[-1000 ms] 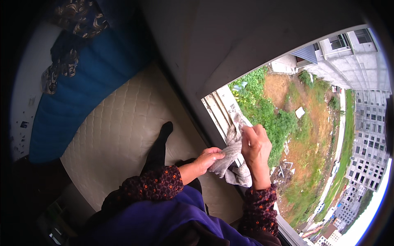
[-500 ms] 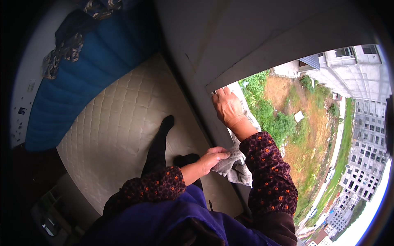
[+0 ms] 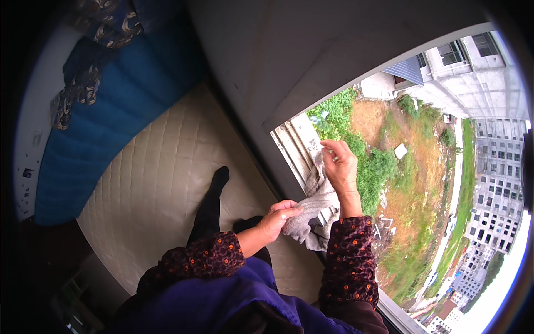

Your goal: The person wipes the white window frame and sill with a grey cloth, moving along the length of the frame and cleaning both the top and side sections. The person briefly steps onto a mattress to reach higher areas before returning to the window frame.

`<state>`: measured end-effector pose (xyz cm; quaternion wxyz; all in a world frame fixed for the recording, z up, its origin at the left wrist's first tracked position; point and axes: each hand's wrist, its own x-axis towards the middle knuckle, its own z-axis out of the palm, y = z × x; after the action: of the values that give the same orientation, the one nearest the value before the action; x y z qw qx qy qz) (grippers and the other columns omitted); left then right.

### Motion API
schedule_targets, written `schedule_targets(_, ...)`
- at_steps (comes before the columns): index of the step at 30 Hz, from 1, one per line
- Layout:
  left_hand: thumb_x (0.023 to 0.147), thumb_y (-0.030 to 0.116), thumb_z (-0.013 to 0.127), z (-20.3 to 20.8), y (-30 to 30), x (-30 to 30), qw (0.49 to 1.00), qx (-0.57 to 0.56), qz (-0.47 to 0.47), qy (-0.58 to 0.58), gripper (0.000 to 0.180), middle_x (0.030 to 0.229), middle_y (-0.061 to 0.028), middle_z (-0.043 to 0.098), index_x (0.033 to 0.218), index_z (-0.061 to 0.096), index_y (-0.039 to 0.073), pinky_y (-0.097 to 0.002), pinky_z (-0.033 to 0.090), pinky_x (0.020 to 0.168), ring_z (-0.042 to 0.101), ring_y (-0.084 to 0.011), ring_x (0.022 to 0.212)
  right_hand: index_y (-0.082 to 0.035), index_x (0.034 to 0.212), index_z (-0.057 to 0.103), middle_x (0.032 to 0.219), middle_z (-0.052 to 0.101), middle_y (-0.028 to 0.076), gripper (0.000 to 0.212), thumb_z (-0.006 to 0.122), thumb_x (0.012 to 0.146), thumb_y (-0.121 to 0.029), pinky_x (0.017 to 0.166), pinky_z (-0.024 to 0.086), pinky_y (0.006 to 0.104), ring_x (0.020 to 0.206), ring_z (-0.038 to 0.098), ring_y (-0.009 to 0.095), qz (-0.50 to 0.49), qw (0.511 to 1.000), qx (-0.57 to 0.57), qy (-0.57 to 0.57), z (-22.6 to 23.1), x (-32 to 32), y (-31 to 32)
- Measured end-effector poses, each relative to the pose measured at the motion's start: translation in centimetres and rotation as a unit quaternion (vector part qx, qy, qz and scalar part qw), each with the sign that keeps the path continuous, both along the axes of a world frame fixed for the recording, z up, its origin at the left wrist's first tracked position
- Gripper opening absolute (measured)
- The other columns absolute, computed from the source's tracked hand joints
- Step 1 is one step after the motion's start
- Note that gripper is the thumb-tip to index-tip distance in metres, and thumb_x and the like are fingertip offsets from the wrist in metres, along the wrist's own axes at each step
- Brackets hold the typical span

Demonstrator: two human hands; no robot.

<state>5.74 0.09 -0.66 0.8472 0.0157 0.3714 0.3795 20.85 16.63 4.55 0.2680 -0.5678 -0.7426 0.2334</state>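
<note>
A grey, ribbed cloth (image 3: 312, 214) hangs bunched over the inner edge of the window sill. My left hand (image 3: 276, 219) is closed on its near, lower part, thumb on top. Above the sill's outer side, my right hand (image 3: 341, 167) is raised with curled fingers, pinching at the cloth's narrow upper end; the exact grip is partly hidden by the fingers. Beside the cloth runs the white window track (image 3: 295, 142), with dirty-looking grooves.
I am on a bare cream quilted mattress (image 3: 150, 183), my dark-socked foot (image 3: 221, 177) on it. A blue padded headboard (image 3: 119, 111) with patterned fabric (image 3: 83, 83) over it stands at left. Through the window lie an overgrown yard (image 3: 414, 183) far below and concrete buildings (image 3: 492, 183).
My right hand has lifted off the far end of the track and come back toward me, exposing the grooves. My left hand still holds the cloth, slightly shifted left.
</note>
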Motion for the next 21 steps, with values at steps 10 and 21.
schedule_targets(10, 0.094, 0.016, 0.066, 1.3, 2.8, -4.7, 0.979, 0.026, 0.182, -0.09, 0.014, 0.099, -0.0046, 0.071, 0.103, 0.066, 0.005, -0.0314, 0.053, 0.088, 0.067, -0.0157, 0.093, -0.008, 0.117, 0.068, 0.11, 0.067, 0.021, 0.033, 0.068, 0.089, -0.026, 0.086, 0.053, 0.0448, 0.1, 0.066, 0.04, -0.06, 0.97, -0.151, -0.181, -3.8, 3.6, -2.8)
schedule_targets(21, 0.098, 0.011, 0.061, 1.3, 1.1, -6.2, 0.99, 0.121, -0.033, 0.061, 0.035, 0.117, -0.006, 0.067, 0.13, 0.056, -0.003, -0.0296, 0.048, 0.097, 0.063, -0.0129, 0.107, -0.001, 0.101, 0.059, 0.089, 0.06, 0.017, 0.009, 0.057, 0.092, -0.002, 0.076, 0.05, 0.0428, 0.082, 0.06, 0.038, -0.238, 0.969, 0.028, -0.054, -4.0, 2.6, -9.3)
